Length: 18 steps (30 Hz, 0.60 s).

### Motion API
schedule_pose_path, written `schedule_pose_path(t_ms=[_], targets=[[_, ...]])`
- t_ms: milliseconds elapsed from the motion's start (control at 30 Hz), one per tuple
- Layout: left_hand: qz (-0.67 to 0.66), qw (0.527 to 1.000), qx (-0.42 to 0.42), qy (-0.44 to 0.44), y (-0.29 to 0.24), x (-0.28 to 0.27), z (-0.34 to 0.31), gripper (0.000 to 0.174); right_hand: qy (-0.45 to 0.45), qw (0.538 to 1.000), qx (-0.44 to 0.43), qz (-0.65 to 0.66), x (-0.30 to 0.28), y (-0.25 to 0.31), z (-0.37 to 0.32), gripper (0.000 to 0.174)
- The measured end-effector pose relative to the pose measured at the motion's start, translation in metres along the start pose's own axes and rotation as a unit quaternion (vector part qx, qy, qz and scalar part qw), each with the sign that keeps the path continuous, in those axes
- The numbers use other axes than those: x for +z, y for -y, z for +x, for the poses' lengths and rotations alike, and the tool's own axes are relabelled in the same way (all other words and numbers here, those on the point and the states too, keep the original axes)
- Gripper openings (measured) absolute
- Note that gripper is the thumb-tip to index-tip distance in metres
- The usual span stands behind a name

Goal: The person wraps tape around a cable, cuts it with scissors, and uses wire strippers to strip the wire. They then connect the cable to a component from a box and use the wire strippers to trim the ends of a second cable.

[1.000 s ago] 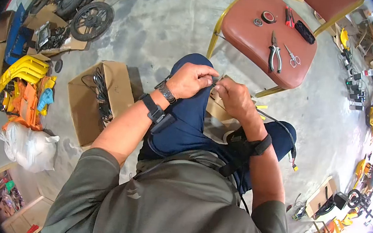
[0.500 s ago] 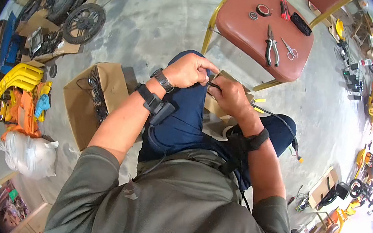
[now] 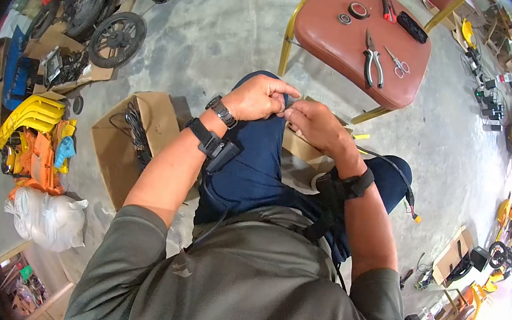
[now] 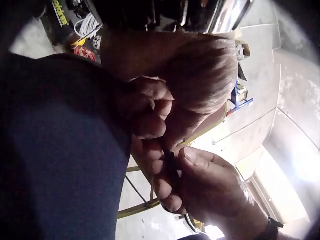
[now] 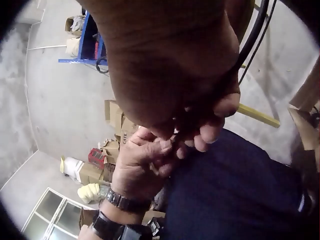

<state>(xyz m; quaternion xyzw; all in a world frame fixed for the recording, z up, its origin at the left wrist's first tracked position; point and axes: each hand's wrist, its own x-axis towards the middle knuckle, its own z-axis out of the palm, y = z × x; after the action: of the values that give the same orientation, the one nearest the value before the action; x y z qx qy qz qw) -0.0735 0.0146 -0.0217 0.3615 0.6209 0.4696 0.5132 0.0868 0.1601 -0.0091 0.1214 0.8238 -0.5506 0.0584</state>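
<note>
Both hands meet fingertip to fingertip over the left knee in the head view. My left hand (image 3: 254,100) has its index finger stretched forward, while its thumb and other fingers pinch at the end of a dark cable. My right hand (image 3: 319,126) grips the same cable, whose short dark stretch (image 4: 171,162) shows between thumb and fingers in the left wrist view. From behind the right hand the cable (image 3: 390,161) runs across the right knee to a small yellow connector (image 3: 416,218). The fingers hide the very end being worked on.
Ahead, a brown padded chair (image 3: 333,54) bears pliers (image 3: 372,59), scissors (image 3: 398,63), a tape roll (image 3: 359,10) and a red-handled tool (image 3: 388,7). A cardboard box (image 3: 161,123) with cables (image 3: 137,129) stands left of the legs. Wheels (image 3: 117,39) and yellow parts (image 3: 31,116) lie farther left.
The right hand has turned and shifted slightly at the fingertips, so the dark cable seen there half a second ago is now covered. The left index finger has straightened forward since the first frame.
</note>
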Motion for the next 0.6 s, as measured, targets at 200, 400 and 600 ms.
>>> schedule_pose_path(t_ms=[200,400,600], targets=[[0.004,1.0,0.017,0.021,-0.008,0.0,0.0,0.04,-0.08,0.978,-0.116,-0.156,0.015,-0.016,0.003,0.031],[0.033,0.998,0.002,0.045,-0.006,-0.003,0.009,0.042,-0.103,0.949,-0.152,-0.258,0.021,-0.016,0.0,0.032],[0.069,0.995,-0.019,0.065,-0.006,-0.006,0.015,0.044,-0.109,0.925,-0.194,-0.308,0.024,-0.027,-0.003,0.024]])
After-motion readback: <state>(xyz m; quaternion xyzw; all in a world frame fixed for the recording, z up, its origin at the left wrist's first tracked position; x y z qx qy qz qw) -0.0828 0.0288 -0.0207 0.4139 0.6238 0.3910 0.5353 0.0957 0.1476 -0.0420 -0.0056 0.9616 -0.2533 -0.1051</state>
